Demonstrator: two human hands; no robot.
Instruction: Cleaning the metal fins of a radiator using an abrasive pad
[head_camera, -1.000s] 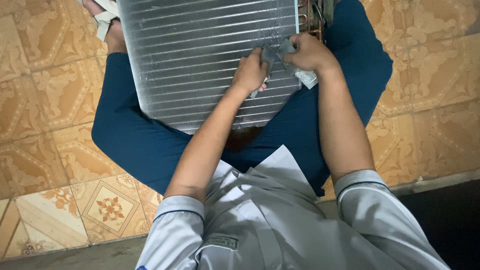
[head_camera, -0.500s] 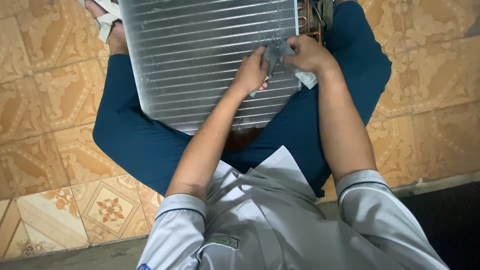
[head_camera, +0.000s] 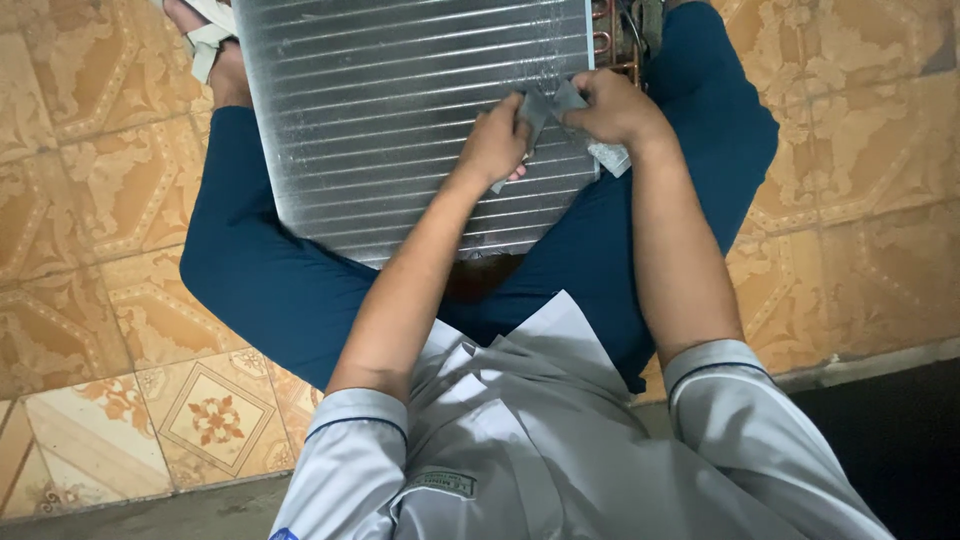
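Silver-grey ribbed metal fin panel (head_camera: 400, 110), striped with fine parallel lines, is being shown against dark blue trousers (head_camera: 690, 150). Copper-coloured tube bends (head_camera: 607, 40) are being displayed at its edge. Tan floor tiles (head_camera: 90, 200), patterned with floral ornament, are being seen around.

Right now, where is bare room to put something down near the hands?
Free: tiled floor left of the blue trouser leg, and the finned coil left of the left hand. Crowded: right hand, grey cloth, copper tubes.
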